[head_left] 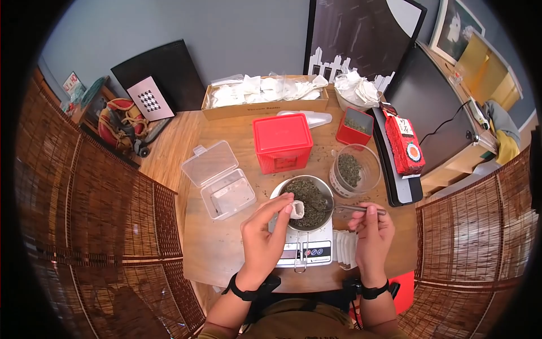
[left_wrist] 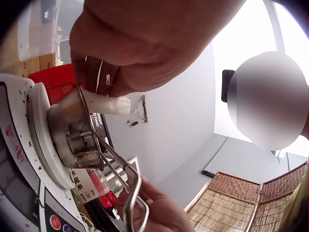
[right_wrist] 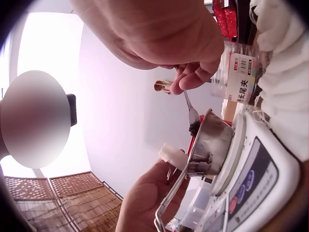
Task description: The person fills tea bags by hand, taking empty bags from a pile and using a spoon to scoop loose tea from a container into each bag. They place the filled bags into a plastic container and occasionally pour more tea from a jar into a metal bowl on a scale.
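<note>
My left hand (head_left: 264, 234) pinches a small white tea bag (head_left: 297, 211) by its side, with its mouth open, over the near part of a metal bowl (right_wrist: 215, 137). Dried green tea leaves (head_left: 305, 187) fill that bowl, which sits on a white digital scale (head_left: 320, 257) with its wire handle pointing toward me. In my right hand (head_left: 374, 240) is a spoon (right_wrist: 192, 114), gripped by the handle. Its tip, at the bowl's rim in the right wrist view, carries a small clump of dark leaves (right_wrist: 194, 128).
Flat white tea bags (head_left: 345, 248) lie right of the scale. Around it stand an open clear plastic box (head_left: 228, 195), a red canister (head_left: 282, 135), a clear tub of leaves (head_left: 370, 169) and an open red tin (head_left: 355, 125). A cardboard box (head_left: 265, 107) of white bags is behind.
</note>
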Demonstrator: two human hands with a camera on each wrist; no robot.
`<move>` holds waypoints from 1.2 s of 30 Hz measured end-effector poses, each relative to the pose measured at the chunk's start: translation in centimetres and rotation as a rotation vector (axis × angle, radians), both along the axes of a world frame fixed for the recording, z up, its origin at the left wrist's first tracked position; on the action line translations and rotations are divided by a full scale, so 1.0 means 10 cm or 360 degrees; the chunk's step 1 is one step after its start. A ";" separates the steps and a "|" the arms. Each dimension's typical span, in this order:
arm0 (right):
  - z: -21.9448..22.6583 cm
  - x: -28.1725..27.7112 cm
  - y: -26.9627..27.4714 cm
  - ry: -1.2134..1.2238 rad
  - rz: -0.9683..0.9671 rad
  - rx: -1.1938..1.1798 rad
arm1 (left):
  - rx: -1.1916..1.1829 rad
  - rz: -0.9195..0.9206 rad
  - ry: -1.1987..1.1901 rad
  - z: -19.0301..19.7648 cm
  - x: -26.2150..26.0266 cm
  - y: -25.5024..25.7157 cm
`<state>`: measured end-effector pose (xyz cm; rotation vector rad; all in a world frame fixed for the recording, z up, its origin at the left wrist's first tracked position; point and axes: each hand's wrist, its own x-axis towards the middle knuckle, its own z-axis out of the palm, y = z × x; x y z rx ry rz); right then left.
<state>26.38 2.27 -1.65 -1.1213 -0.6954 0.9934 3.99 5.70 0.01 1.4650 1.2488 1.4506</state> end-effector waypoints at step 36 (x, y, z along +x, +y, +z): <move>0.67 -0.22 0.01 -0.0855 0.0245 0.0370 | 0.0004 0.0039 0.0124 0.10 0.00 0.09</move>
